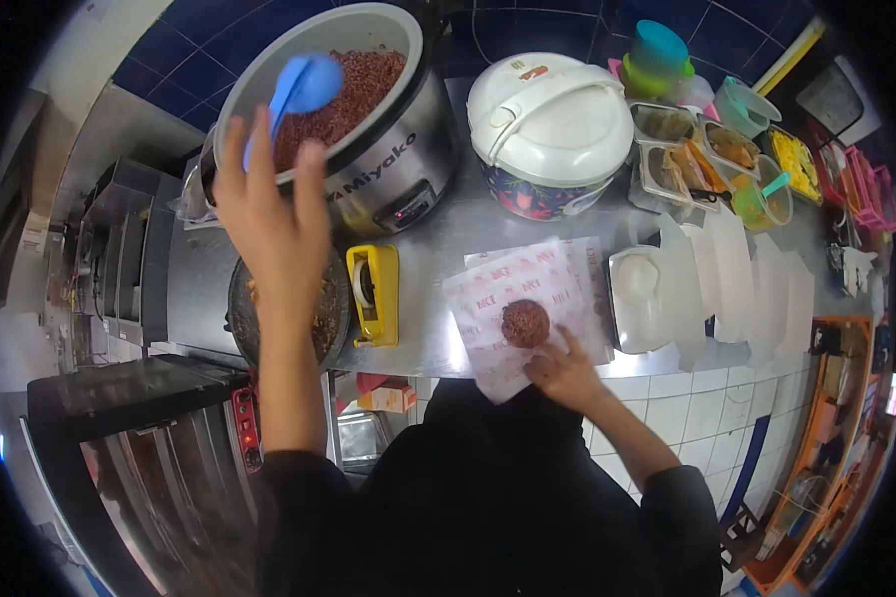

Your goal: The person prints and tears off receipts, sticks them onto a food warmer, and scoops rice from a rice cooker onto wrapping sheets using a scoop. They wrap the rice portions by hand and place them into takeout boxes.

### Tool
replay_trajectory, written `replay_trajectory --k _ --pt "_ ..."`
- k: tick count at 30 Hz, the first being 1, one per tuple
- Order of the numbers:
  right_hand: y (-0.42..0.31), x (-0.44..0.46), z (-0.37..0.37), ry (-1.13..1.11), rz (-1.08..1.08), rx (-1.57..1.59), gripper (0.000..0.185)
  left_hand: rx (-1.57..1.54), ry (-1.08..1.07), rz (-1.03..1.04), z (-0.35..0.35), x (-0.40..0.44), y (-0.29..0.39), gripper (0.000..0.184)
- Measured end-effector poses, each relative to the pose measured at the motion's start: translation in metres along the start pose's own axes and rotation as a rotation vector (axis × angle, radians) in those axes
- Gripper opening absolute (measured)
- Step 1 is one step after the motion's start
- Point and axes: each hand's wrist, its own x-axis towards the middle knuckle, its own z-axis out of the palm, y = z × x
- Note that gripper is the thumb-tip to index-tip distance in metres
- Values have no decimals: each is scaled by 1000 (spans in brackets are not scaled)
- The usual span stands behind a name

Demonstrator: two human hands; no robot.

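My left hand (274,224) is raised over the near rim of the large rice cooker (393,164), its fingers spread. The handle of a blue scoop (314,85) runs behind those fingers; whether they touch it is hard to see. Reddish-brown cooked rice (363,95) fills the cooker. On printed food wrapping paper (483,298) sits a round mound of the same rice (525,323). Beside the mound's lower right edge, my right hand (564,376) rests on the paper with fingers apart, holding nothing visible.
A yellow tape dispenser (375,298) and a dark pan (334,318), partly behind my left arm, are on the metal counter. A white lidded rice cooker (553,124) stands at the back. Food containers (667,164), a white tray (639,323) and paper sheets (732,274) are to the right.
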Motion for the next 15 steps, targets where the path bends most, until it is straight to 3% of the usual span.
replay_trajectory --k 2,4,5,9,11,13,15 --pt "-20 9 17 -2 44 14 11 -518 -303 -78 -14 -44 19 44" --pt "-30 21 18 -29 144 35 12 -688 -895 45 -17 -109 40 63" --pt "-34 23 19 -45 196 47 12 -795 -981 64 -7 -154 53 66" --pt "-39 2 16 -22 486 83 12 -563 -1040 202 19 -283 74 55" --pt "-29 -15 -7 -36 569 107 11 -629 -1104 144 35 -313 58 48" --pt "-10 -34 -7 8 716 454 11 -684 -1089 66 38 -310 51 34" --pt "8 -41 -2 123 823 754 14 -855 -1178 -266 54 -311 46 31"
